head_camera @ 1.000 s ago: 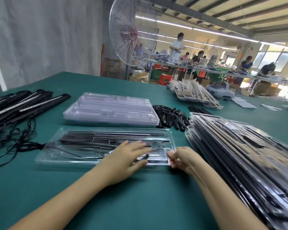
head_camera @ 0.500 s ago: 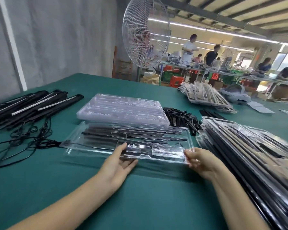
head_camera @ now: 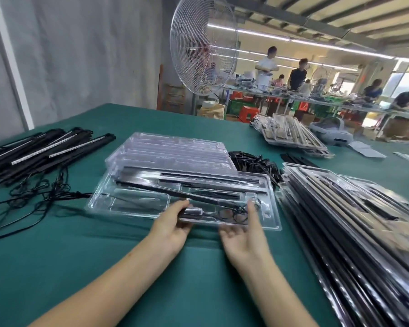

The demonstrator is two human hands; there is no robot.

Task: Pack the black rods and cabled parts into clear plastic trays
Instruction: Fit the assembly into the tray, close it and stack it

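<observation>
A clear plastic tray holding black rods and a coiled cable is lifted off the green table, tilted. My left hand grips its near edge, thumb on top. My right hand holds the same edge further right, thumb up over the rim, fingers underneath. Behind it lies a stack of empty clear trays. Loose black rods with cables lie at the far left.
A large pile of filled trays fills the right side. Small black parts lie behind the held tray. Another tray pile and a grey device sit further back. A standing fan and people at benches are beyond.
The filled tray has risen off the table and tilted. My right hand slid from the tray's right corner toward the middle of its near edge, beside my left hand.
</observation>
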